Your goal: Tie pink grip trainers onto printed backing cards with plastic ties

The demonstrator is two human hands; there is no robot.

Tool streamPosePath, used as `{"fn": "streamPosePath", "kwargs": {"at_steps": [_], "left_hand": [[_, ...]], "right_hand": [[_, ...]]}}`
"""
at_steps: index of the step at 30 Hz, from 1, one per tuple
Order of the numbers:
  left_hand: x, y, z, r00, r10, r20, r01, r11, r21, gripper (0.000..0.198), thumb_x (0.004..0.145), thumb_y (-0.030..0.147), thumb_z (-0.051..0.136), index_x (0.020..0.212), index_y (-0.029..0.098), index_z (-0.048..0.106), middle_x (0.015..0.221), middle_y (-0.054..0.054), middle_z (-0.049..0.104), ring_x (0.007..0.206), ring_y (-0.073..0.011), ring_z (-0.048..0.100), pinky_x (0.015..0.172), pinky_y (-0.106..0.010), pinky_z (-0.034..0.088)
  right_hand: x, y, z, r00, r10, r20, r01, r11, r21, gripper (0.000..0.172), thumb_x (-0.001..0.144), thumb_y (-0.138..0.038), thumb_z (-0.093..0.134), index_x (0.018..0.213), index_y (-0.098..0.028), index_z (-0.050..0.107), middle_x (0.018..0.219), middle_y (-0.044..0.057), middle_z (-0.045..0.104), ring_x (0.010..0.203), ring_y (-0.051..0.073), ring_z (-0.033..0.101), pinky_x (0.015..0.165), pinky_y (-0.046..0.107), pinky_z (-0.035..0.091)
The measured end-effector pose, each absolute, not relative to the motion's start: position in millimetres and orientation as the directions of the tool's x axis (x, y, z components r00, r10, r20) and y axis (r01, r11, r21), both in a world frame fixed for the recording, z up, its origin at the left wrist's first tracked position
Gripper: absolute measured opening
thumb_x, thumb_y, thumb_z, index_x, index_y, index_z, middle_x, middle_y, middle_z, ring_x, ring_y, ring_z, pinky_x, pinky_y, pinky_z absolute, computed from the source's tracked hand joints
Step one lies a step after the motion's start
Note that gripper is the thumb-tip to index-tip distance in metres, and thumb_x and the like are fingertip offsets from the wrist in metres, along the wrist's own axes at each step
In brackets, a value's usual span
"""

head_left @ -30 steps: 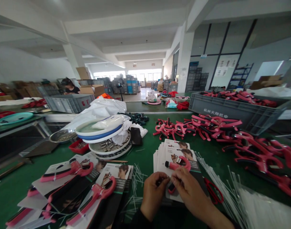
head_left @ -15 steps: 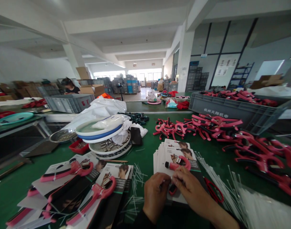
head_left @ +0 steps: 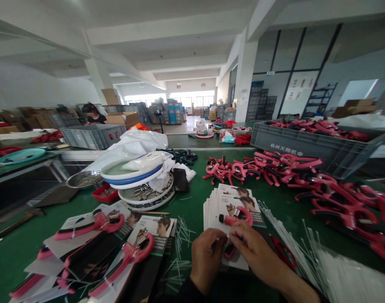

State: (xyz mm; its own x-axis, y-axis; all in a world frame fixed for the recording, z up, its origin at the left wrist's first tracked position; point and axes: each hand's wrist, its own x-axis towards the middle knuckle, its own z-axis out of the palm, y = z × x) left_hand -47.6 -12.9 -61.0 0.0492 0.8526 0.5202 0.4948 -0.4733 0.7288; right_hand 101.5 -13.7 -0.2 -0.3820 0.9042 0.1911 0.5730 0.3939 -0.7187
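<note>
Both of my hands meet over a pink hand grip strengthener lying on the top printed card of a stack. My left hand is closed in a pinch, and my right hand pinches from the other side, fingertips almost touching. A small bit of white cable tie shows between them; most of it is hidden by the fingers. Part of the strengthener's handle shows below the hands. To the left, more strengtheners lie on cards, with white ties on their handles.
Loose pink strengtheners are heaped at the right before a grey crate. White cable ties and red-handled scissors lie beside my right hand. Cut tie ends are scattered left. Stacked round trays hold metal parts. A person is far back.
Hardly anything differs. Both hands keep their pinch over the strengthener, with only a tiny shift of the fingers and of the whole view.
</note>
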Motion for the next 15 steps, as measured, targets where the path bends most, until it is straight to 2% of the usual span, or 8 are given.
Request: {"fn": "streamPosePath", "kwargs": {"at_steps": [6,15], "left_hand": [[-47.4,-13.4,-61.6,0.056,0.845,0.531,0.501,-0.484,0.717,0.015,0.083,0.016,0.05,0.074,0.019,0.062,0.07,0.0,0.064,0.065,-0.0115,0.058,0.062,-0.02,0.043],[-45.7,-14.2,-61.3,0.041,0.826,0.562,0.509,-0.501,0.7,0.016,0.081,0.012,0.051,0.071,0.018,0.061,0.067,0.0,0.064,0.063,-0.0114,0.057,0.06,-0.019,0.042]], "right_hand": [[102.2,-11.1,-0.3,-0.382,0.906,0.18,0.589,0.389,-0.708,0.025,0.088,-0.03,0.039,0.068,-0.021,0.049,0.08,0.003,0.054,0.082,0.019,0.053,0.077,0.034,0.042],[100.9,-11.1,1.3,-0.387,0.913,0.132,0.632,0.367,-0.683,0.027,0.087,-0.029,0.037,0.065,-0.02,0.049,0.079,0.004,0.054,0.081,0.019,0.054,0.075,0.034,0.042]]}}
